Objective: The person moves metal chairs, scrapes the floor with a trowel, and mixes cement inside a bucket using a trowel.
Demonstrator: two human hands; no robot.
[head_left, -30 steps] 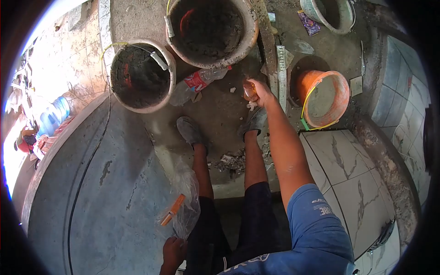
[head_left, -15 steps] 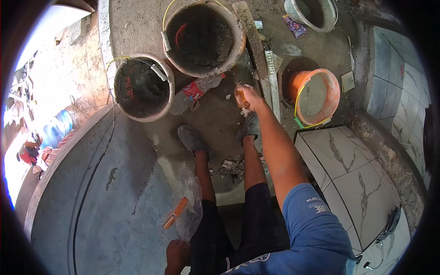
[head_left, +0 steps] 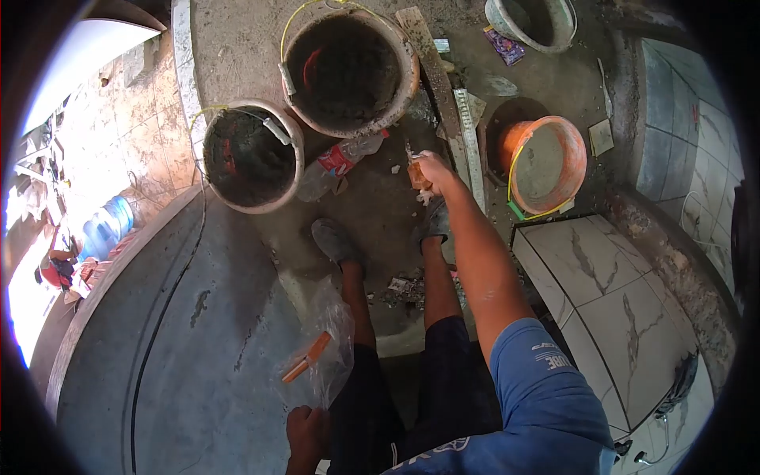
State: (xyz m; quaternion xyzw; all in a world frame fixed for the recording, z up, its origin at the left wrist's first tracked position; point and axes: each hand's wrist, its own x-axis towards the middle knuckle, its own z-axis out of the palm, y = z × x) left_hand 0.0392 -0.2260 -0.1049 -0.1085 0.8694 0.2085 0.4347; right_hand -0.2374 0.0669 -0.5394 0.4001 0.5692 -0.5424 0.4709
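Observation:
My right hand (head_left: 435, 169) reaches out over the floor, its fingers closed round a small orange-brown piece (head_left: 419, 177) whose kind I cannot make out. Pale crumbly stuff (head_left: 426, 196) shows just under that piece, above my right shoe. Low in the view, my left hand (head_left: 307, 431) is curled into a fist beside my thigh; whatever it may hold is hidden. Touching or just above this fist is a clear plastic bag (head_left: 332, 336), with a flat orange bar (head_left: 306, 358) in or on it.
Two buckets of dark grey mix, a large one (head_left: 408, 59) and a smaller one (head_left: 297, 170), stand ahead. A crumpled plastic bottle (head_left: 342, 158) lies between them and my feet. To the right are an orange bucket (head_left: 575, 158), a wooden plank (head_left: 434, 75) and a tiled block (head_left: 586, 261).
The view has shifted slightly. My right hand has tilted a little, still gripping the orange-brown piece, and the left fist has stayed by the bag.

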